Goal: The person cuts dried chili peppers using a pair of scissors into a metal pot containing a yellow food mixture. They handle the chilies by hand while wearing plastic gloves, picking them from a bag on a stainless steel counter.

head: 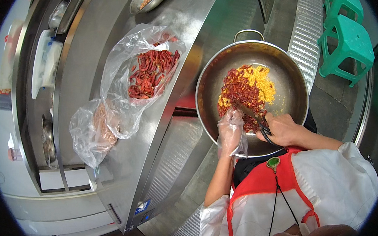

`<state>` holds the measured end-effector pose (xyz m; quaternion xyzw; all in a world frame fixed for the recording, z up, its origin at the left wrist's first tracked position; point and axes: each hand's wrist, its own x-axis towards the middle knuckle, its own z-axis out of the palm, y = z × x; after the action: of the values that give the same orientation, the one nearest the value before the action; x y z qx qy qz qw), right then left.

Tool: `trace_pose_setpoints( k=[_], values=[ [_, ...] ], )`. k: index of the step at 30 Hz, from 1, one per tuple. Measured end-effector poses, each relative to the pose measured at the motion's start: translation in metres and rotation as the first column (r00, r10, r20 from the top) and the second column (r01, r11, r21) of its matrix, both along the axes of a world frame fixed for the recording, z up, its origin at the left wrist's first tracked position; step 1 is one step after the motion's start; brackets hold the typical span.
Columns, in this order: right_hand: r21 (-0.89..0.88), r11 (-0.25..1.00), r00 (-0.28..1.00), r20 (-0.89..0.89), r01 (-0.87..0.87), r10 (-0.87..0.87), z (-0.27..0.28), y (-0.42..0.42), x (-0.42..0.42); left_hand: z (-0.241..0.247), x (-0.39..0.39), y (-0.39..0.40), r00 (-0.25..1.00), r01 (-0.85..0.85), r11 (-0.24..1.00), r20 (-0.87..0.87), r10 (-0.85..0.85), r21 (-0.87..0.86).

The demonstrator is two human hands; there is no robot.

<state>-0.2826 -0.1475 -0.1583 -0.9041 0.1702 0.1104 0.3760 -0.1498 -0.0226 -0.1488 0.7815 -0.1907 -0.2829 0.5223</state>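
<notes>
A wide two-tone metal pan (278, 52) with a loop handle rests at my lap. In it lies a heap of cut dried red chillies (241, 84) over yellow chilli seeds (263, 80). My left hand (230, 131), in a clear plastic glove, is closed low over the heap; its fingertips appear to pinch dried chillies, mostly hidden by the fingers. Black-handled scissors (250, 112) are in my bare right hand (282, 130). Their blades point up and left across the heap, towards the fingertips of the gloved hand.
On the steel counter (120, 176) to the left lie an open clear bag (117, 57) of whole dried chillies (153, 71) and a second bag (88, 132) with brownish contents. A metal bowl (137, 5) stands farther back. Green plastic stools (349, 38) stand at right, beyond a ridged metal floor strip (305, 25).
</notes>
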Motion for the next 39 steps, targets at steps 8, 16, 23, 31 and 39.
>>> trace_pose_setpoints(
  k=[8, 16, 23, 31, 39],
  values=[
    [0.006, 1.0, 0.998, -0.067, -0.02, 0.02, 0.006, -0.001, 0.001, -0.029, 0.006, 0.005, 0.939, 0.088, 0.996, 0.331, -0.09, 0.022],
    [0.0, 0.999, 0.997, -0.062, -0.045, 0.045, 0.008, -0.001, 0.001, -0.018, 0.003, 0.003, 0.939, 0.137, 0.99, 0.312, -0.144, 0.045],
    [-0.011, 0.999, 0.999, 0.003, 0.035, -0.035, 0.003, 0.001, 0.0, -0.022, 0.0, 0.002, 0.981, 0.074, 0.996, 0.184, -0.065, -0.044],
    [-0.015, 0.995, 0.994, 0.042, 0.103, -0.102, 0.002, 0.0, -0.001, 0.021, 0.004, 0.011, 0.939, 0.018, 0.982, 0.335, -0.082, 0.19],
    [-0.018, 0.994, 0.992, -0.058, 0.112, -0.113, -0.002, 0.002, 0.0, 0.025, 0.02, 0.014, 0.851, 0.0, 0.979, 0.515, -0.108, 0.206]
  ],
)
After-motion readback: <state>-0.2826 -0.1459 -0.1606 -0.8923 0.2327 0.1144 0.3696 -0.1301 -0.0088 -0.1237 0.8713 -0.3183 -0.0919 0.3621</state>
